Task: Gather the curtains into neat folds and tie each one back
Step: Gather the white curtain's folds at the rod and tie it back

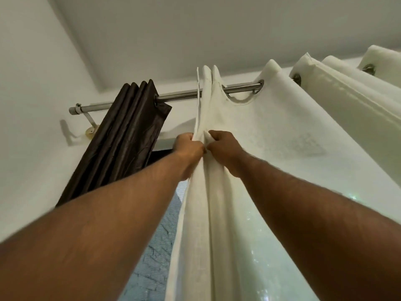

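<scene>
Overhead, a plain white ceiling (195, 29) meets the wall where a steel curtain rod (182, 97) runs from 9 o'clock toward 3 o'clock, with a dark brown curtain (121, 135) bunched in tight pleats at its 9 o'clock end and a cream curtain (271, 135) hanging by metal eyelets from the middle out to 3 o'clock. Both of the person's arms reach up to the cream curtain's leading edge, where 2 or 3 narrow folds are pressed together below the rod. Left hand (188, 148) grips those folds from the 9 o'clock side, its fingers curled into the cloth, and right hand (223, 148) pinches the next fold from the 3 o'clock side, the 2 hands touching.
</scene>
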### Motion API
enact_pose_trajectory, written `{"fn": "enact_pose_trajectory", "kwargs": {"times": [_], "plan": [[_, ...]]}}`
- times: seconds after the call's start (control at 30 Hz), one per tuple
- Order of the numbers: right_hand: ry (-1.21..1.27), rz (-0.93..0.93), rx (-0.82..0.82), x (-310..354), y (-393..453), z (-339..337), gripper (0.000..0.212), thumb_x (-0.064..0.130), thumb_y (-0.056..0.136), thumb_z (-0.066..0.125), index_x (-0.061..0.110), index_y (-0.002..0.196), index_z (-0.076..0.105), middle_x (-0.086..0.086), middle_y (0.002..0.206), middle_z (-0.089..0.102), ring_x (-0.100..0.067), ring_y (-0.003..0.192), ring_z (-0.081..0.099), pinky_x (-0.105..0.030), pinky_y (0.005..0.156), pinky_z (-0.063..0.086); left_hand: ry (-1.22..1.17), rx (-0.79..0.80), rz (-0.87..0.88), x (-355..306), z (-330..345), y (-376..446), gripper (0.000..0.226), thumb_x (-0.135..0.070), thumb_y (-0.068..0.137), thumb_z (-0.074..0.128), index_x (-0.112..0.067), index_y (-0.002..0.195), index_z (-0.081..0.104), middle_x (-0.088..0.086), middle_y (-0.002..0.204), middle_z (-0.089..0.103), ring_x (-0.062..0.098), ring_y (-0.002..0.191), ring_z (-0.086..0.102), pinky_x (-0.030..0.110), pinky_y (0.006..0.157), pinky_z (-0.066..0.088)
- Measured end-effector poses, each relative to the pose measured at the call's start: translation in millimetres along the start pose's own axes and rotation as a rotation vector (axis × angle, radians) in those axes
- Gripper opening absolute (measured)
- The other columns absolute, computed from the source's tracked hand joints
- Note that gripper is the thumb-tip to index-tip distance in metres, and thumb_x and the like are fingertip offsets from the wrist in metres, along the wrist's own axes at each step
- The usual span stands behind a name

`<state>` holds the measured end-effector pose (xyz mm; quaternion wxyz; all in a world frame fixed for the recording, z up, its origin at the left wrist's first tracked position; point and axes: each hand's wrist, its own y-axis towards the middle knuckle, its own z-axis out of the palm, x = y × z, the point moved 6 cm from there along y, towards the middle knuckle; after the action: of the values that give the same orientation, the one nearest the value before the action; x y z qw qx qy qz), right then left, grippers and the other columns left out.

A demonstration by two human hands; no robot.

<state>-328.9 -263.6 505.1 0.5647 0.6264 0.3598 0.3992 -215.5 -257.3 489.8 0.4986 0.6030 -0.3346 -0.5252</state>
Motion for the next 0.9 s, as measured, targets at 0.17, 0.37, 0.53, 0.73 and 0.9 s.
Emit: {"fn": "enact_pose_trajectory", "kwargs": {"times": [0.17,0.37,0.53,0.73,0.9], "plan": [[0.028,-0.021,-0.048,3.8,-2.8,-57.2,0.029,0.039,0.082,0.056,0.015,0.075,0.071,-0.008,0.082,0.068,-0.026,0.083,0.064,-0.035,0.081,0.05,-0.224,0.098,0.06,-22.3,60.6,-6.1,0.032,-0.018,0.091,0.048,-0.026,0.121,0.058,0.007,0.106,0.07,0.029,0.094,0.068,0.047,0.084,0.058],[-1.122,-0.19,-0.314,16.9,-9.4,-169.7,0.034,0.034,0.092,0.047,0.011,0.107,0.067,-0.014,0.122,0.063,-0.032,0.13,0.045,-0.046,0.113,0.023,-0.228,0.07,0.038,-45.9,123.8,-3.5,0.062,-0.036,0.062,0.071,-0.022,0.12,0.054,0.004,0.11,0.068,0.029,0.098,0.066,0.046,0.09,0.055],[-0.868,0.103,-0.304,-14.9,0.7,-257.2,0.027,0.017,0.078,0.057,0.008,0.103,0.064,-0.014,0.111,0.062,-0.037,0.111,0.056,-0.037,0.088,0.047,-0.126,0.071,0.087,-78.2,170.3,-13.3,0.06,0.005,0.071,0.041,-0.018,0.125,0.052,0.008,0.113,0.064,0.031,0.1,0.062,0.045,0.092,0.054],[-0.354,0.163,-0.249,-34.8,-1.0,-308.9,0.031,0.005,0.084,0.06,0.012,0.112,0.069,-0.013,0.117,0.065,-0.032,0.108,0.061,-0.039,0.095,0.053,-0.131,0.274,0.077,-120.5,251.8,-35.3,0.062,0.015,0.075,0.036,-0.013,0.126,0.057,0.016,0.101,0.067,0.032,0.078,0.064,0.041,0.07,0.059],[-0.209,0.113,-0.31,-46.2,1.1,-314.8,0.035,0.004,0.087,0.053,0.02,0.116,0.067,-0.008,0.122,0.06,-0.025,0.102,0.058,-0.03,0.084,0.051,-0.195,0.161,0.047,-121.0,257.3,-32.5,0.036,-0.001,0.085,0.054,-0.011,0.119,0.062,0.014,0.102,0.07,0.033,0.089,0.068,0.046,0.083,0.058]]}}
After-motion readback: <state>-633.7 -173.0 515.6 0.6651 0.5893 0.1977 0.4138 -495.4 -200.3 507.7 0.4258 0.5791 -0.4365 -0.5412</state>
